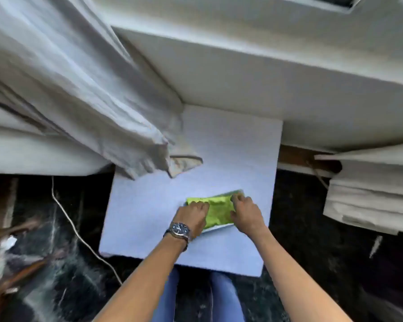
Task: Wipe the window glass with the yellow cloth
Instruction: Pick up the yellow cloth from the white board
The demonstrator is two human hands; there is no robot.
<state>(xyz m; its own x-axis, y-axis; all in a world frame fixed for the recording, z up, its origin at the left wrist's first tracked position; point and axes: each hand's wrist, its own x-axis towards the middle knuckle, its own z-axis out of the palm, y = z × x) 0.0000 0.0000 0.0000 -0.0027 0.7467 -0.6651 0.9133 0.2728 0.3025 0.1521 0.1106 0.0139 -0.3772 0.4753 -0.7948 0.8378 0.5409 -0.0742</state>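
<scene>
A folded yellow cloth [218,211] lies in a clear wrapper on a small white table [230,145] below me. My left hand [194,217], with a wristwatch, presses on the cloth's left part, fingers curled over it. My right hand [247,213] grips the cloth's right edge near its far corner. The window glass shows only as a dark sliver at the top right [330,0], above a deep white sill [254,73].
A pale curtain [79,89] hangs at the left, its hem resting on the table's far left part. A second curtain bundle [370,194] is at the right. A thin white cord [79,238] crosses the dark marble floor [56,263].
</scene>
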